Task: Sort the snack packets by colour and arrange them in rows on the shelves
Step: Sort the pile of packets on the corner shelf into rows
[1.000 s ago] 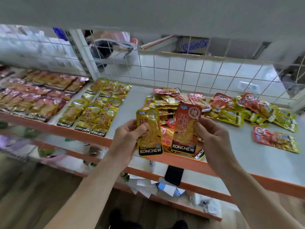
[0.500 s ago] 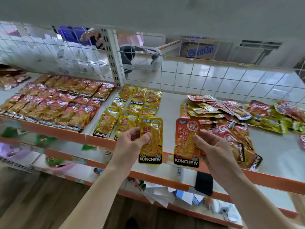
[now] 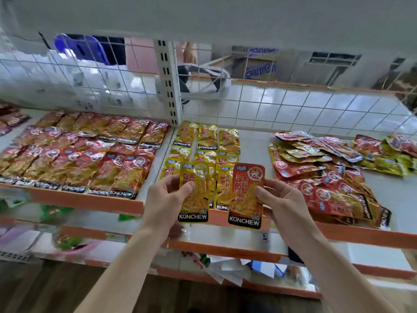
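while left hand (image 3: 167, 201) holds one yellow packet (image 3: 198, 193), right (image 3: 286, 205) holds one red packet (image 3: 246, 195).

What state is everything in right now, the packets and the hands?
left-hand grip, pinches the yellow packet, label facing the camera.
right-hand grip, pinches the red packet, label facing the camera.
red rows, sorted, lying flat.
yellow rows, sorted, lying flat.
mixed pile, unsorted heap.

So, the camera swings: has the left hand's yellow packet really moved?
Yes. The yellow packet went left, from before the mixed pile to before the yellow rows.
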